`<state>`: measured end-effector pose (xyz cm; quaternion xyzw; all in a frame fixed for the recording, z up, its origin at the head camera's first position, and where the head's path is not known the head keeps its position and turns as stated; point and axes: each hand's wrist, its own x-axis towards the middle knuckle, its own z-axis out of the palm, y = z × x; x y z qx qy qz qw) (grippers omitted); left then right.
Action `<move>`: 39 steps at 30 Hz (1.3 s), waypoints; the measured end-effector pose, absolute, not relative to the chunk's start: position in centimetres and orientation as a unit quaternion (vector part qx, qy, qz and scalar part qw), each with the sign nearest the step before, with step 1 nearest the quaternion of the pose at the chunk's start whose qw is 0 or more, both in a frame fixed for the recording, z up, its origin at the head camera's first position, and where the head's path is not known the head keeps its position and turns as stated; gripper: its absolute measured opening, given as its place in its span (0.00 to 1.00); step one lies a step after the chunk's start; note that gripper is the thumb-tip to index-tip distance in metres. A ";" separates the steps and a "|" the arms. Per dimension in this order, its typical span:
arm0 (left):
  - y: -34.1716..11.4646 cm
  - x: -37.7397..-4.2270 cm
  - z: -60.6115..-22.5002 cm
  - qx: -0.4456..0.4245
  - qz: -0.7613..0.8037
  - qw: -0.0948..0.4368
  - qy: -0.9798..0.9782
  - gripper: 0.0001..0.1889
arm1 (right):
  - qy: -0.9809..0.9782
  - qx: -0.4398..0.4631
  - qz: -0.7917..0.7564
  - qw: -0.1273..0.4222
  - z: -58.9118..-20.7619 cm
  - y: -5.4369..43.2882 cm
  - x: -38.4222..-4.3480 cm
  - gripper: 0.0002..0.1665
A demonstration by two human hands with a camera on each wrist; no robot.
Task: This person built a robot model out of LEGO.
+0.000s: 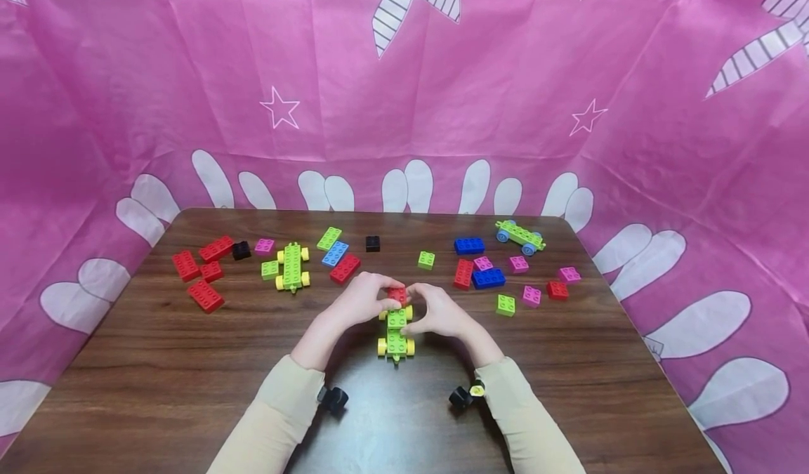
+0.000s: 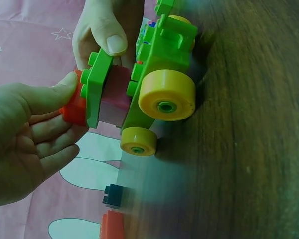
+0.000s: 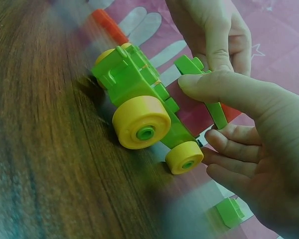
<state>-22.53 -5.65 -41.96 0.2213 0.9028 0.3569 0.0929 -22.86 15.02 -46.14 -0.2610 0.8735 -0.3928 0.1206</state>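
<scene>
My left hand (image 1: 359,300) pinches a red toy brick (image 1: 397,295) on top of a green plate (image 2: 95,89). Beneath that plate, a pink brick (image 2: 115,95) stands on a green wheeled base (image 1: 397,345) with yellow wheels, which rests on the table. My right hand (image 1: 439,312) holds the green plate from the other side; in the right wrist view its thumb lies at the plate's near end and its fingers curl by the far end. Part of the red brick is hidden behind the fingers and plate.
Left on the table are several red bricks (image 1: 205,295) and another green wheeled base (image 1: 293,267). A light blue brick (image 1: 336,253) and a black brick (image 1: 373,243) lie at the back. Blue bricks (image 1: 489,278), pink bricks and a blue-wheeled green base (image 1: 520,235) sit right.
</scene>
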 end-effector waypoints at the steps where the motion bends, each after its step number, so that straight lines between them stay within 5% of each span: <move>1: -5.6 -22.6 -41.9 0.222 0.356 0.093 0.903 0.18 | 0.873 -0.261 -0.393 0.121 -46.1 15.0 -22.9 0.37; 39: -5.4 -22.1 -42.3 0.224 0.344 0.083 0.908 0.17 | 0.875 -0.247 -0.393 0.134 -46.0 14.8 -22.6 0.37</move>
